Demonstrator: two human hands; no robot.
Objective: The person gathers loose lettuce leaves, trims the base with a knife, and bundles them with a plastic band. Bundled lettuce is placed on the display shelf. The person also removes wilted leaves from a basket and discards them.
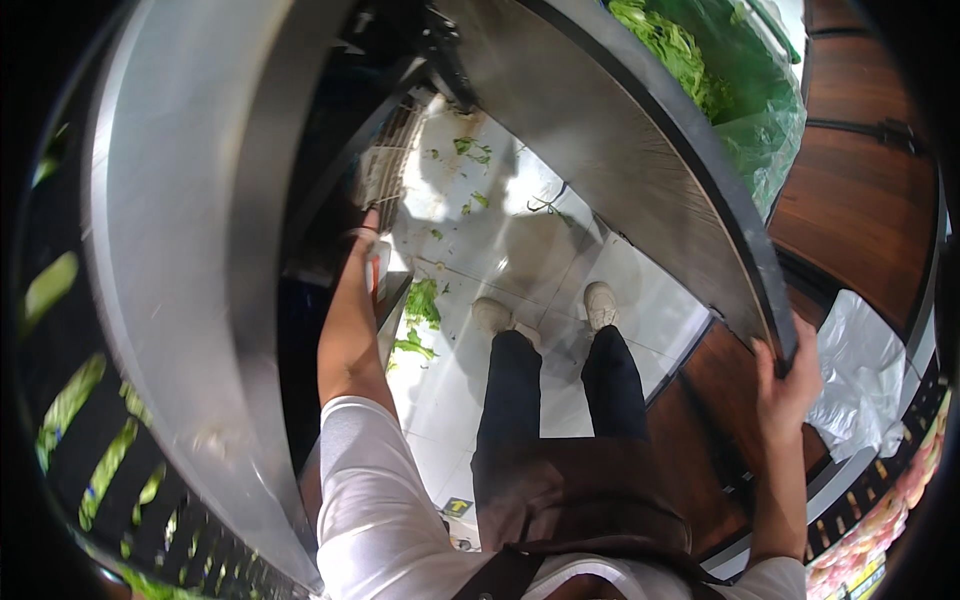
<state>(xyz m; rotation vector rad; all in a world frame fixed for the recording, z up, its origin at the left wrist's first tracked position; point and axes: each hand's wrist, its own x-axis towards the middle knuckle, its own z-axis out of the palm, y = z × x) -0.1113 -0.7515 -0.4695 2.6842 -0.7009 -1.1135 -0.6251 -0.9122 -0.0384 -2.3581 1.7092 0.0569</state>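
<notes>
My right hand [789,376] grips the outer edge of a broad metal door panel [637,150], thumb on one face and fingers around the other. The panel stands swung out over the floor. On the other side, my left hand [366,227] reaches into the dark opening [315,187] under a steel counter edge [187,187]. It is at a pale slatted rack or grille [394,157]; most of its fingers are hidden or blurred, so its hold is unclear. A white and red object [377,274] lies beside my left wrist.
Scraps of green leaf [422,304] litter the white tiled floor [517,255] near my shoes. A green plastic bag [765,142] with leafy greens stands behind the panel. Wood-look panels [847,187] and a clear plastic bag [859,375] are at right. Black slatted crates [82,375] hold greens at left.
</notes>
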